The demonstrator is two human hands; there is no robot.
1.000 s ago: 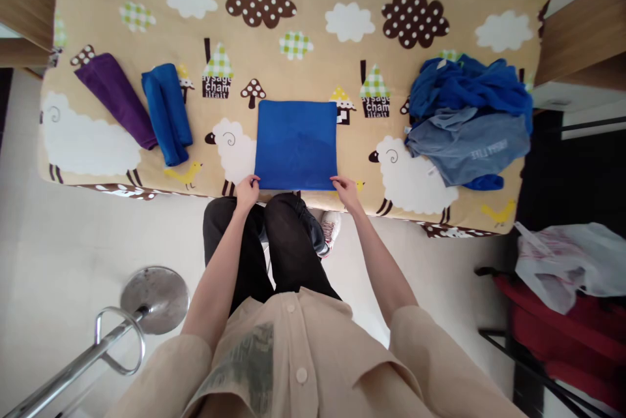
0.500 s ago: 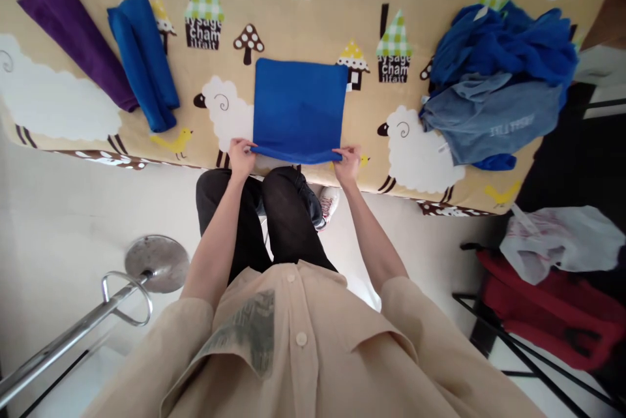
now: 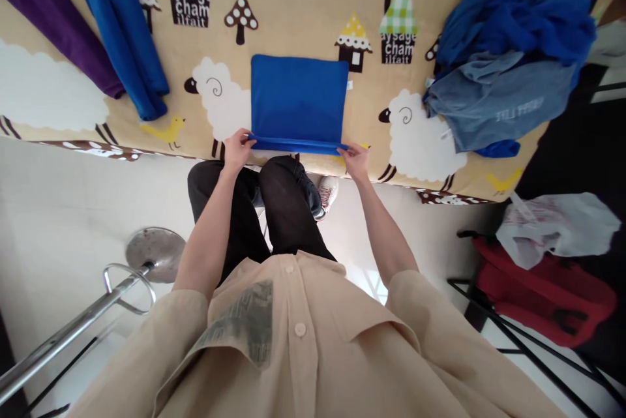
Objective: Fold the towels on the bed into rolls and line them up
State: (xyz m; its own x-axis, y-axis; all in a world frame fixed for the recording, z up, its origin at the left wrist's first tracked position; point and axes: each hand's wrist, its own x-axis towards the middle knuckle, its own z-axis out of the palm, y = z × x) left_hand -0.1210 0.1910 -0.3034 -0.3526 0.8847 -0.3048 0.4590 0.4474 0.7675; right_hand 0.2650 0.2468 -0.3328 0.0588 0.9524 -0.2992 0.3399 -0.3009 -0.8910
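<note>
A blue cloth (image 3: 298, 97) lies flat in a rectangle at the table's near edge, with a narrow strip turned up along its near side. At the left end of that strip, my left hand (image 3: 238, 149) pinches the cloth between thumb and fingers. My right hand (image 3: 355, 158) pinches the strip's right end in the same way. A small white tag shows at the cloth's right side.
Left on the patterned tablecloth (image 3: 293, 14) lie a rolled purple cloth (image 3: 61, 23) and a folded blue cloth (image 3: 128, 43). A heap of blue cloths (image 3: 518, 33) is at the right. Beside the table are a red bag (image 3: 548, 300), a plastic bag (image 3: 557, 225) and a metal stand (image 3: 156, 255).
The cloth's near edge has been folded over into a flatter, straighter strip, both hands still pinching its ends. The view has shifted slightly, and the purple roll is now partly cut off.
</note>
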